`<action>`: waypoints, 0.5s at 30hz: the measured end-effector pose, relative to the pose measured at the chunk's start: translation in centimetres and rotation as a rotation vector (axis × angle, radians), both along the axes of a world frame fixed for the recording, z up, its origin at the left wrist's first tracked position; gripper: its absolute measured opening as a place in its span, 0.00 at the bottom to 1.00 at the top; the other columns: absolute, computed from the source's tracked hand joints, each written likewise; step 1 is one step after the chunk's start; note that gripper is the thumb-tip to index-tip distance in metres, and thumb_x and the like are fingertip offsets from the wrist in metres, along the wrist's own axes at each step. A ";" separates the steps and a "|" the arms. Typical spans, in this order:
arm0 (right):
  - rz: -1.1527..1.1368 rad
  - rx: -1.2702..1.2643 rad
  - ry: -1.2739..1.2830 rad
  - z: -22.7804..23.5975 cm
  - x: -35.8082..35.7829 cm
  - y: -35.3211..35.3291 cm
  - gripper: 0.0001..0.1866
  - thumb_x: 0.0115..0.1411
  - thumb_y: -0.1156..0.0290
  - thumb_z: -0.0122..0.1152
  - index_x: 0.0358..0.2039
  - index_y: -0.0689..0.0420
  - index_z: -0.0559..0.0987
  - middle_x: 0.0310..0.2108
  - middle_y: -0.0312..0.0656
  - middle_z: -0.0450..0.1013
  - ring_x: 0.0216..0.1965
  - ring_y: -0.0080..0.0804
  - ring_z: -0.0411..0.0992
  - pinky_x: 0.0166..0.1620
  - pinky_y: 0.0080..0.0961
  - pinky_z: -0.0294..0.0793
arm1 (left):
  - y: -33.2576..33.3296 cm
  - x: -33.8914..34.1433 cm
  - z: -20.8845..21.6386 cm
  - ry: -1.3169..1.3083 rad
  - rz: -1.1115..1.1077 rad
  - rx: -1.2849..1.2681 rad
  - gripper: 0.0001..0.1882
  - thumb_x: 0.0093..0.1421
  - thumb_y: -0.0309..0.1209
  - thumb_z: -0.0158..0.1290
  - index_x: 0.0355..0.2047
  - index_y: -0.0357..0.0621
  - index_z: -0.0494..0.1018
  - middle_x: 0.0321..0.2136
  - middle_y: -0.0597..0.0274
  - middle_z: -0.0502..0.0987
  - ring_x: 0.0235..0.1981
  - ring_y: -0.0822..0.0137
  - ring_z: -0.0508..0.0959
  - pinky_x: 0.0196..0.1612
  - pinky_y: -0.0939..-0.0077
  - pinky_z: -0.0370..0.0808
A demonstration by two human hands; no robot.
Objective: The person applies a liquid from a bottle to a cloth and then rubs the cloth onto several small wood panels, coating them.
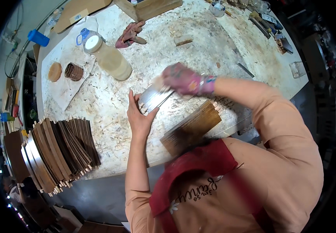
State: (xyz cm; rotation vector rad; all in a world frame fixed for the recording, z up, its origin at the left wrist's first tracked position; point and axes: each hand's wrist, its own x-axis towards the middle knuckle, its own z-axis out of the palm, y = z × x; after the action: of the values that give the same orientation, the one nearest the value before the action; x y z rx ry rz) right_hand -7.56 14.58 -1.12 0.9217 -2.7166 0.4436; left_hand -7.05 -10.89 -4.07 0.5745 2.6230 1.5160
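On the worktable, my bare left hand (pixel 140 118) grips the near end of a shiny dark wooden board (pixel 152 98), thumb at one edge and fingers at the other. Gloved in patterned pink, my right hand (pixel 181 79) is closed around a pale pad (pixel 158 84) at the board's far end. Motion blurs this hand, so the pad's exact kind is unclear. Closer to my body lies a stack of brown wooden boards (pixel 193 126) with pale pegs at its end. More dark boards with pegs (pixel 59 149) stand in a row at the left table edge.
A large jar of cloudy liquid (pixel 111 62) stands ahead of my left hand, near a blue-handled jug (pixel 84 37). A brown-stained container (pixel 74 72) and a round tan sponge (pixel 55 72) sit farther left. A crumpled glove (pixel 130 35) and a small block (pixel 183 40) lie toward the back.
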 end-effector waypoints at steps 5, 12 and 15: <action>-0.500 0.144 -0.083 4.4 0.4 7.7 0.07 0.57 0.63 0.60 0.30 0.51 0.78 0.30 0.42 0.74 0.33 0.37 0.74 0.37 0.35 0.75 | 0.5 0.2 0.4 -0.055 -0.021 -0.054 0.57 0.42 0.24 0.69 0.68 0.41 0.46 0.55 0.45 0.69 0.55 0.54 0.71 0.58 0.65 0.68; 0.199 -0.009 0.001 1.2 -0.1 -7.6 0.08 0.49 0.67 0.59 0.29 0.56 0.75 0.33 0.45 0.74 0.37 0.42 0.75 0.41 0.37 0.76 | -0.3 0.0 -0.3 -0.090 -0.026 0.011 0.58 0.43 0.24 0.69 0.69 0.37 0.43 0.56 0.46 0.68 0.56 0.56 0.71 0.59 0.67 0.67; -0.070 0.044 -0.086 1.2 -1.1 -0.7 0.09 0.51 0.70 0.59 0.34 0.55 0.76 0.32 0.44 0.74 0.35 0.41 0.75 0.38 0.37 0.76 | -0.4 0.4 -0.1 -0.085 -0.014 -0.028 0.57 0.44 0.24 0.68 0.69 0.41 0.44 0.56 0.46 0.66 0.59 0.55 0.67 0.61 0.65 0.65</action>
State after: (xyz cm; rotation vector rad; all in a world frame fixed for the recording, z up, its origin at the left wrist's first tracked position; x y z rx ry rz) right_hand -8.63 13.92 0.08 0.8333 -2.8370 0.4204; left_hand -6.67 -11.30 -4.12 0.5138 2.5665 1.4640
